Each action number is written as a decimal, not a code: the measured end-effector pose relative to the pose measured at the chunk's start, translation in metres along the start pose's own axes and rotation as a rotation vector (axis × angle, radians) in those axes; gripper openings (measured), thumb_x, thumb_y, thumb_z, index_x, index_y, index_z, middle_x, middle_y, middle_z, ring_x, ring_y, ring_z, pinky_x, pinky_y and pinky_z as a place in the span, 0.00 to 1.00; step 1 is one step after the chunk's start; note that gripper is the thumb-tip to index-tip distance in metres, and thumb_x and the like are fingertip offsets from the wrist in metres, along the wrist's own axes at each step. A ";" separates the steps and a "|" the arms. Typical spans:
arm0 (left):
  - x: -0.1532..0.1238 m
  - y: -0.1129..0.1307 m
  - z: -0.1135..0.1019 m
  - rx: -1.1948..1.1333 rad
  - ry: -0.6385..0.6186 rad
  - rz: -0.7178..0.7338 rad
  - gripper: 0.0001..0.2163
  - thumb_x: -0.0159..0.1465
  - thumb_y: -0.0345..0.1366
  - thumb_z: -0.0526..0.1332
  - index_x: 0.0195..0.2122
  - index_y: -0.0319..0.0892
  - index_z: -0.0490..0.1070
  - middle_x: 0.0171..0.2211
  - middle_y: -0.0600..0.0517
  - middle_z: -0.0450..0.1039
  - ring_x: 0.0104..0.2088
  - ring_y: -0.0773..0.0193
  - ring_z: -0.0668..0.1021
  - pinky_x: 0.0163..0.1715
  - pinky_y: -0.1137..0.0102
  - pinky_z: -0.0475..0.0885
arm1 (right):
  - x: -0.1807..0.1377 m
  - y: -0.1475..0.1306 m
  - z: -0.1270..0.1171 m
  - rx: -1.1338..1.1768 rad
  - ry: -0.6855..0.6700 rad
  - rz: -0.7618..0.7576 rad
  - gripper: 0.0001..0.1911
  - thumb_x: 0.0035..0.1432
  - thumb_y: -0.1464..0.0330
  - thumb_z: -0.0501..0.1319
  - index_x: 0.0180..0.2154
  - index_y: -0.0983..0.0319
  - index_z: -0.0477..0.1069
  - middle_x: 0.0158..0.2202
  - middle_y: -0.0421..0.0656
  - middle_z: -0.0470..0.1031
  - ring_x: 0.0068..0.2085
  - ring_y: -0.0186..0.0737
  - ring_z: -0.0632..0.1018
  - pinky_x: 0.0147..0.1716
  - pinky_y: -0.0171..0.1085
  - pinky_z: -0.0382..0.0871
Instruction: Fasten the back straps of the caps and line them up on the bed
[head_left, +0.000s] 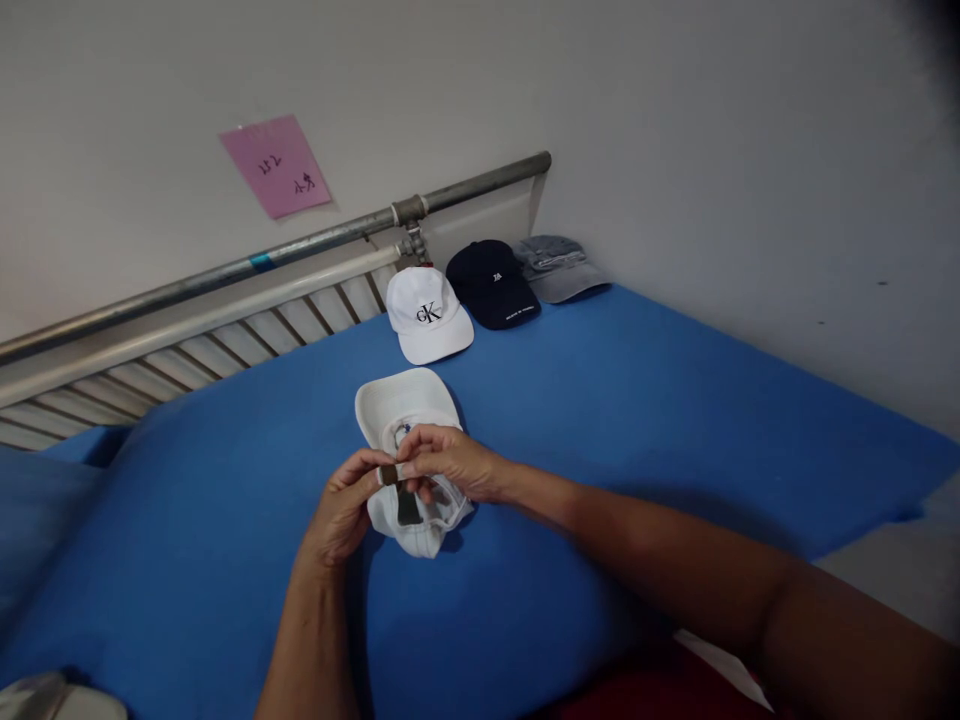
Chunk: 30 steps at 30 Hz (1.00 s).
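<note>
the left hand (pixel 337 515) and right hand (pixel 454 462) are both nearly closed, fingertips pinching a small strap (pixel 406 470) with a brownish buckle (pixel 388 474). they work over a pale cap (pixel 409 395) lying on the blue surface (pixel 600 420), its brim pointing away from the person. beyond it, a lettered white cap (pixel 429 310), a black cap (pixel 491 285) and a gray cap (pixel 562 270) sit in a row.
</note>
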<state>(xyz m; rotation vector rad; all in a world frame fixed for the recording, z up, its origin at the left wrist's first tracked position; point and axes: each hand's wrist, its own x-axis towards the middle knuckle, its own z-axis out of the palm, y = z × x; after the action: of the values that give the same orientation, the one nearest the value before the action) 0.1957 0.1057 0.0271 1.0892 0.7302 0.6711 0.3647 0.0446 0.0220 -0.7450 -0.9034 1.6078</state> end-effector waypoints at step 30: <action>-0.004 0.003 -0.001 0.121 -0.178 0.022 0.13 0.46 0.36 0.73 0.32 0.40 0.76 0.27 0.51 0.75 0.28 0.65 0.75 0.31 0.73 0.66 | -0.009 -0.024 -0.004 -0.264 -0.106 0.060 0.11 0.45 0.75 0.63 0.33 0.62 0.65 0.21 0.34 0.71 0.22 0.31 0.75 0.17 0.27 0.68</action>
<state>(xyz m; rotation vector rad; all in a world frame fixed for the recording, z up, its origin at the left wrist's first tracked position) 0.1922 0.1035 0.0305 1.2526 0.6120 0.5455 0.3824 0.0393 0.0410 -0.8824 -1.1963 1.6099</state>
